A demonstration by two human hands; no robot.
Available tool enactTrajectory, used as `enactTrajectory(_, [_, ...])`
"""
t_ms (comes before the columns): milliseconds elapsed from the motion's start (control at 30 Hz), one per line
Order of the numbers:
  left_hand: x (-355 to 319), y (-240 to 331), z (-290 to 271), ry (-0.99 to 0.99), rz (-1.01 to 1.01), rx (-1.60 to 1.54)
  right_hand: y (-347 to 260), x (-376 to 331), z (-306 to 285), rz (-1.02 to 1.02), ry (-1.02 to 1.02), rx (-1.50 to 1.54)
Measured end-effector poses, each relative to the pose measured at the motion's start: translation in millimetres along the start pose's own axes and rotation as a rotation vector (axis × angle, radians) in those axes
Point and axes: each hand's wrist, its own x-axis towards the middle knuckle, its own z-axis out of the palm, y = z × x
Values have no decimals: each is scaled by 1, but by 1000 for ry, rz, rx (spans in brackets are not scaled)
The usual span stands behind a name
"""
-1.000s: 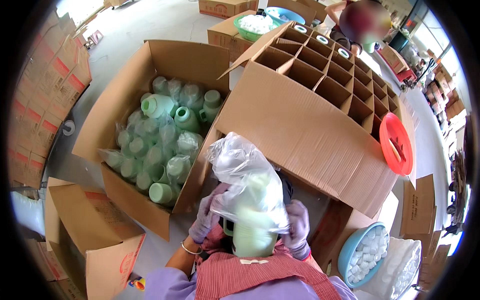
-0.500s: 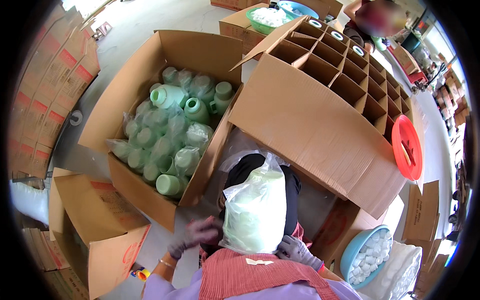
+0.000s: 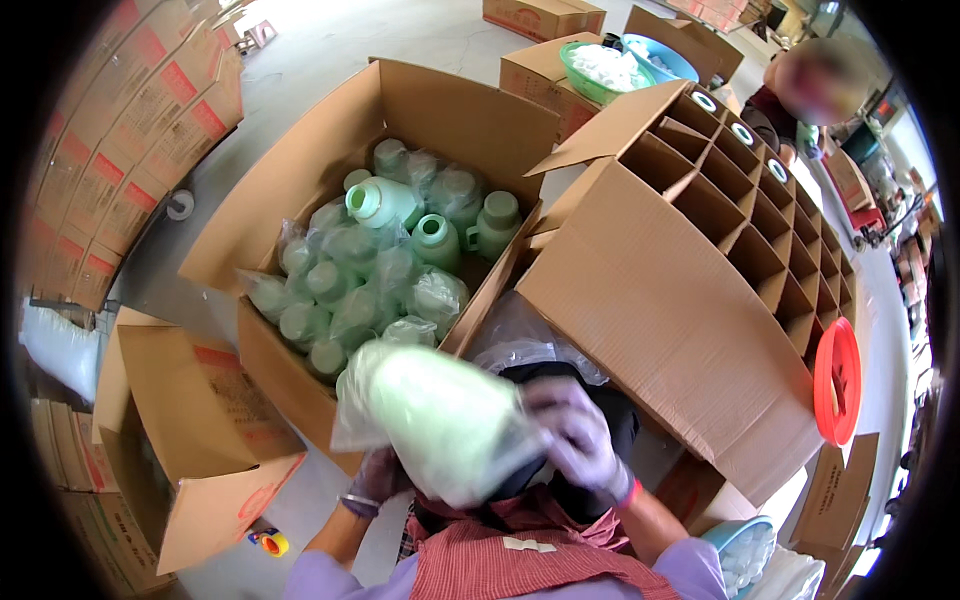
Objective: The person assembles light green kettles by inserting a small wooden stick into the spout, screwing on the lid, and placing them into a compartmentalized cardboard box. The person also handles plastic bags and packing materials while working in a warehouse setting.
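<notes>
A pale green jug (image 3: 440, 415) in a clear plastic bag lies tilted above my lap, smeared by motion. My left hand (image 3: 376, 477), in a grey-purple glove, grips it from the lower left; the jug hides most of those fingers. At the jug's right end my gloved right hand (image 3: 585, 440) has its fingers curled on the bag, somewhat blurred. Just beyond stands an open carton (image 3: 280, 190) with several green jugs, many bagged. Two uncovered ones, a lying jug (image 3: 384, 203) and an upright jug (image 3: 436, 243), show their open mouths.
To the right is a large divided carton (image 3: 650, 300) with a red plastic lid (image 3: 838, 382) at its edge. An opened carton (image 3: 215, 400) and a yellow tape roll (image 3: 272, 542) lie at left. A blue basin (image 3: 735, 535) sits low right. Another person (image 3: 775, 110) works at the far right.
The bagged jug has gone from upright on my lap to tilted, its far end swung left. Both hands have come onto it, the right one raised. The view has shifted.
</notes>
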Motion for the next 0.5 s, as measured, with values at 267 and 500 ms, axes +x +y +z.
enactTrajectory(267, [300, 10, -105, 159, 458, 362, 80, 108, -85, 221, 25, -508])
enactTrajectory(500, [398, 67, -49, -124, 832, 946, 143, 91, -121, 288, 100, -523])
